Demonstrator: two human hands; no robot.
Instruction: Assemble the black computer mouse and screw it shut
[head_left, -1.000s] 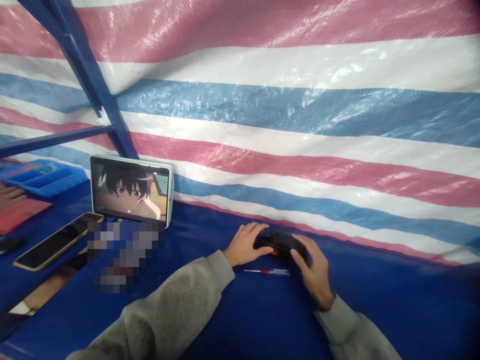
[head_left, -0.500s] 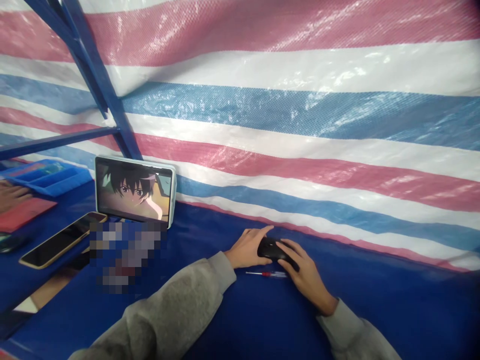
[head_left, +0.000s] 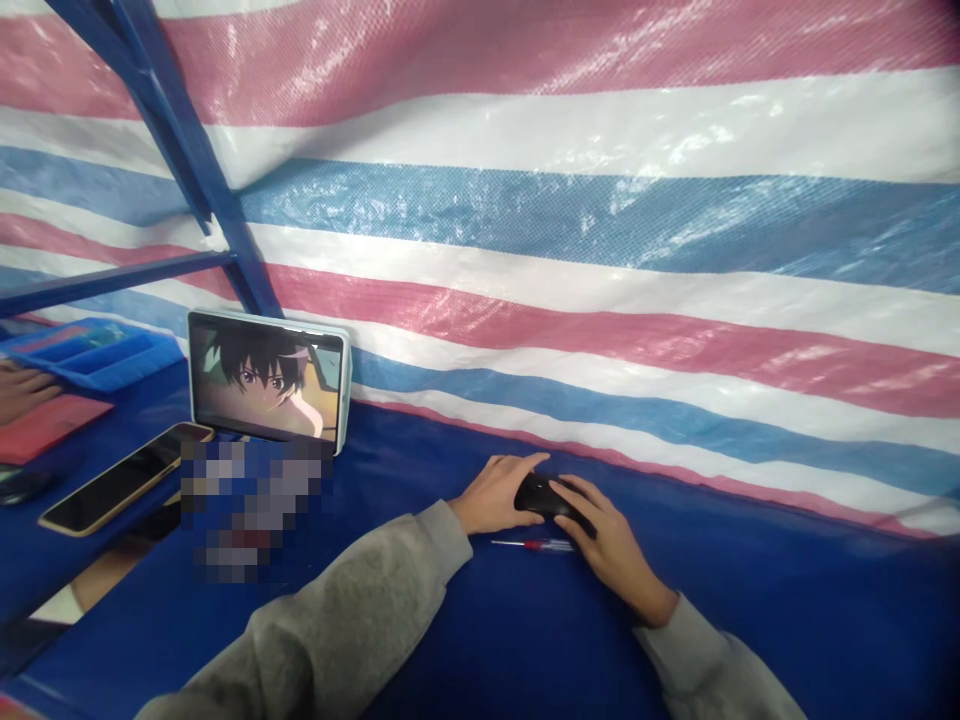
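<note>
A black computer mouse lies low over the blue table, between my two hands. My left hand grips its left end, thumb on the near side and fingers along the far side. My right hand is curled over its right end, with the fingertips on top. Part of the mouse is hidden under the fingers. Just in front of it lies a small screwdriver with a thin shaft and a red and clear handle, touched by neither hand as far as I can see.
A tablet playing a cartoon leans at the back left. Before it lies a phone, beside a blurred-out patch. Further left are a blue compartment tray, a red flat piece and another person's hand. Striped sheeting hangs behind the table.
Hardly anything differs. Both hands keep their hold on the mouse, and the view has shifted very slightly.
</note>
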